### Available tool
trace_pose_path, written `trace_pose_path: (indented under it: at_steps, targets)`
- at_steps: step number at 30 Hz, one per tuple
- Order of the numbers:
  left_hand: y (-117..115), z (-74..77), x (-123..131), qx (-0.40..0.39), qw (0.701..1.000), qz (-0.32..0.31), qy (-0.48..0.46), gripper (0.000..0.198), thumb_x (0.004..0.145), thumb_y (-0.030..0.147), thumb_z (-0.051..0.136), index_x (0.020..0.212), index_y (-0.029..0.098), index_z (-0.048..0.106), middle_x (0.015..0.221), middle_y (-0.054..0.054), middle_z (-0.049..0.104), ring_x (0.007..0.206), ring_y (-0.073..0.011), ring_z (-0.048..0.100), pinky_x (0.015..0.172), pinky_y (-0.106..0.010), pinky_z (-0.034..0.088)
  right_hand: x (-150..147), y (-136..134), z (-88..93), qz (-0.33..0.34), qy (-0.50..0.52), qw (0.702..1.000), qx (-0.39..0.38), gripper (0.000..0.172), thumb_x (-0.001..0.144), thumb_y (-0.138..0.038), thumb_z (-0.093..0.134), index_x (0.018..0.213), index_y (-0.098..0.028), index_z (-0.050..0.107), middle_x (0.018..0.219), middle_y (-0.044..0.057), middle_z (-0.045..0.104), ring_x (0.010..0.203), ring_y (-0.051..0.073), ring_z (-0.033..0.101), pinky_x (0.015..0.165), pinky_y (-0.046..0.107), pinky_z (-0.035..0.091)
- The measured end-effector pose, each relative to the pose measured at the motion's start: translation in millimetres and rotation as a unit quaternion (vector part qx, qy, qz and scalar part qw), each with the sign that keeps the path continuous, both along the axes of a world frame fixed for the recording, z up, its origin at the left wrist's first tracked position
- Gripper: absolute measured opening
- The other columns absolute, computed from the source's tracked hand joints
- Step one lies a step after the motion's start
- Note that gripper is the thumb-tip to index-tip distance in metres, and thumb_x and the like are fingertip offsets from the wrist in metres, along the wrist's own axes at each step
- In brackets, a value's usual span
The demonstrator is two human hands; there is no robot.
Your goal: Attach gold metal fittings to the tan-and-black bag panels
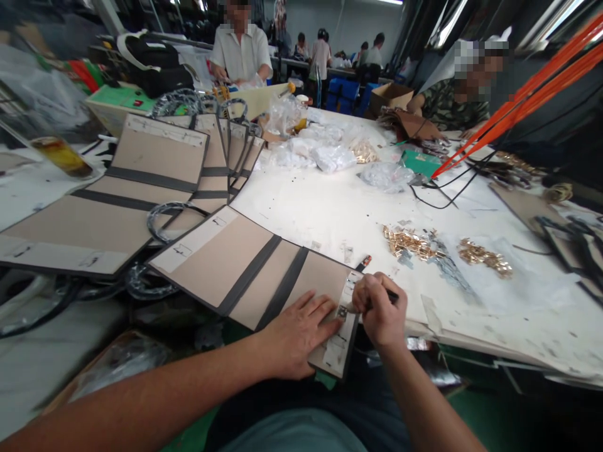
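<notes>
A beige panel [221,254] with dark edges and two black bands lies at the table's front edge, a pale strip at each end. My left hand [299,336] rests on its right part, fingers spread flat. Beside those fingertips, a small dark metal plate [342,311] sits on the pale strip [335,351]. My right hand [380,311] is closed around a dark-handled tool [392,295] at the panel's right edge, close to the plate. Its tip is hidden by the fingers. A small dark stick with an orange end [366,260] lies just beyond.
Similar panels [160,147] overlap at the left, with wrapped black handles [164,220] among them. Gold metal pieces [409,243] lie in piles on the white table [311,201]. Orange cords [518,88] slant down at the right. Two people [242,53] sit across the table.
</notes>
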State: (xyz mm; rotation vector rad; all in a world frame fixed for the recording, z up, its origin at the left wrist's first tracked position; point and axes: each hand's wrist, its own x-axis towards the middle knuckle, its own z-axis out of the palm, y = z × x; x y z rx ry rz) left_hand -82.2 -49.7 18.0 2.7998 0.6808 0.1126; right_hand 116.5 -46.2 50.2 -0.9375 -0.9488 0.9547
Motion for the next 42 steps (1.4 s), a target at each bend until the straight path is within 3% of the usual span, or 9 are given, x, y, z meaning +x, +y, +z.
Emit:
trace_pose_path:
  at_steps: [4,10,15,20,26,31,34,37,42]
  targets:
    - [1.6,-0.9,-0.4,0.005,1.0,-0.01,0.0,0.095,0.077,0.047,0.081,0.156,0.015,0.039,0.165,-0.022,0.034,0.156,-0.0386,0.026,0.131,-0.054,0.011,0.7,0.1,3.0,0.013,0.016,0.999,0.035,0.043,0.096,-0.036,0.069,0.062,-0.023,0.047,0.054,-0.005,0.042,0.045,0.012,0.04,0.043,0.027,0.031]
    - [2.6,-4.4,-2.5,-0.002,1.0,-0.011,-0.024,0.086,0.084,0.051,0.074,0.155,0.015,0.042,0.162,-0.022,0.039,0.154,-0.038,0.03,0.131,-0.055,0.012,-9.4,6.9,1.0,0.039,-0.079,0.995,-0.038,0.047,0.095,-0.044,0.072,0.06,-0.024,0.048,0.05,-0.005,0.044,0.046,0.012,0.04,0.044,0.027,0.032]
    - [1.5,-9.4,-4.5,0.003,0.999,-0.005,-0.043,0.09,0.078,0.045,0.079,0.154,0.016,0.042,0.163,-0.021,0.036,0.155,-0.0391,0.026,0.131,-0.055,0.012,-15.0,17.0,15.3,0.064,-0.073,0.995,0.011,0.045,0.097,-0.042,0.069,0.062,-0.024,0.047,0.052,-0.004,0.047,0.046,0.013,0.041,0.046,0.028,0.032]
    - [0.4,-8.6,-6.8,0.0,0.998,0.008,-0.06,0.08,0.084,0.053,0.074,0.151,0.018,0.047,0.157,-0.021,0.043,0.152,-0.0393,0.033,0.13,-0.054,0.018,-10.2,14.2,0.4,0.085,-0.13,0.986,-0.057,0.048,0.098,-0.042,0.069,0.06,-0.023,0.047,0.05,-0.004,0.046,0.046,0.012,0.04,0.046,0.028,0.031]
    - [0.7,-11.5,-7.0,0.007,0.999,0.009,-0.042,0.09,0.078,0.048,0.08,0.154,0.018,0.043,0.161,-0.022,0.038,0.155,-0.0395,0.027,0.131,-0.053,0.015,-7.6,8.6,-2.2,0.065,-0.085,0.994,0.01,0.046,0.097,-0.044,0.069,0.061,-0.023,0.048,0.054,-0.004,0.047,0.048,0.013,0.042,0.049,0.029,0.035]
    - [-1.3,-8.5,-6.5,0.01,0.999,0.006,-0.04,0.085,0.082,0.052,0.076,0.154,0.019,0.045,0.161,-0.021,0.038,0.154,-0.0392,0.03,0.131,-0.055,0.016,-3.1,5.1,-15.1,0.045,-0.095,0.994,-0.037,0.048,0.097,-0.046,0.069,0.06,-0.023,0.048,0.051,-0.004,0.047,0.047,0.012,0.04,0.047,0.027,0.034]
    - [-2.9,-9.8,-7.1,0.019,0.999,0.015,-0.044,0.087,0.084,0.052,0.075,0.156,0.019,0.042,0.163,-0.022,0.037,0.155,-0.0401,0.029,0.13,-0.057,0.017,12.4,-16.3,-14.5,0.034,-0.099,0.993,-0.059,0.048,0.095,-0.048,0.072,0.061,-0.023,0.051,0.051,-0.003,0.049,0.047,0.013,0.041,0.045,0.027,0.035]
    - [-4.6,-12.5,-9.0,0.013,0.998,0.012,-0.054,0.084,0.083,0.05,0.075,0.155,0.019,0.044,0.163,-0.02,0.04,0.155,-0.0405,0.03,0.13,-0.06,0.019,27.4,-56.2,-7.0,0.026,-0.091,0.992,-0.08,0.048,0.096,-0.05,0.069,0.061,-0.024,0.052,0.051,-0.002,0.048,0.046,0.015,0.041,0.043,0.029,0.037]
    - [-8.0,2.2,-14.9,-0.023,0.99,-0.014,-0.136,0.06,0.079,0.024,0.068,0.138,0.022,0.059,0.143,-0.011,0.063,0.143,-0.0324,0.049,0.125,-0.053,0.035,29.1,-114.3,2.7,0.105,-0.241,0.961,-0.082,0.046,0.092,-0.052,0.069,0.06,-0.025,0.052,0.055,0.001,0.052,0.05,0.02,0.048,0.046,0.034,0.038]
